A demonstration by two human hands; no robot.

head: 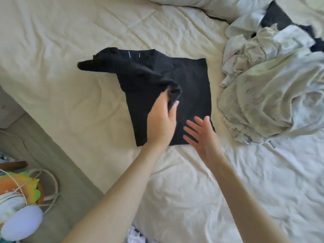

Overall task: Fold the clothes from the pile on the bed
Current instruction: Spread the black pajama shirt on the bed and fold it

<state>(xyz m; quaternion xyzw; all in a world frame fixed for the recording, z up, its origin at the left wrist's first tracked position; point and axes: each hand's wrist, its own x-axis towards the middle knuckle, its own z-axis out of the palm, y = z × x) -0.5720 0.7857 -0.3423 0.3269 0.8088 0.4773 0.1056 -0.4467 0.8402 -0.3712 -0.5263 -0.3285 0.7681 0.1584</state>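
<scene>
While the black garment [184, 85] lies spread on the cream bedcover [70, 41], the left hand [162, 120] pinches a bunched fold of its cloth between thumb and fingers [175, 105], the fold rising just above the fingertips. From that pinch a raised ridge of black fabric runs away from the fingers toward the garment's far left corner, where a sleeve end sticks out onto the bedcover. Two short white marks show near the neckline, well beyond the fingertips. The right hand [201, 134] rests flat on the near edge of the garment, just beside the left hand, its fingers [199, 121] straight and slightly spread, grasping nothing. The garment's flat body extends ahead of and to the right of these fingers. Well apart to the right of both hands sits the pile of clothes [271, 85], a heap of pale and dark pieces, unfolded. A pillow [201, 4] lies far beyond the fingertips at the head of the bed.
</scene>
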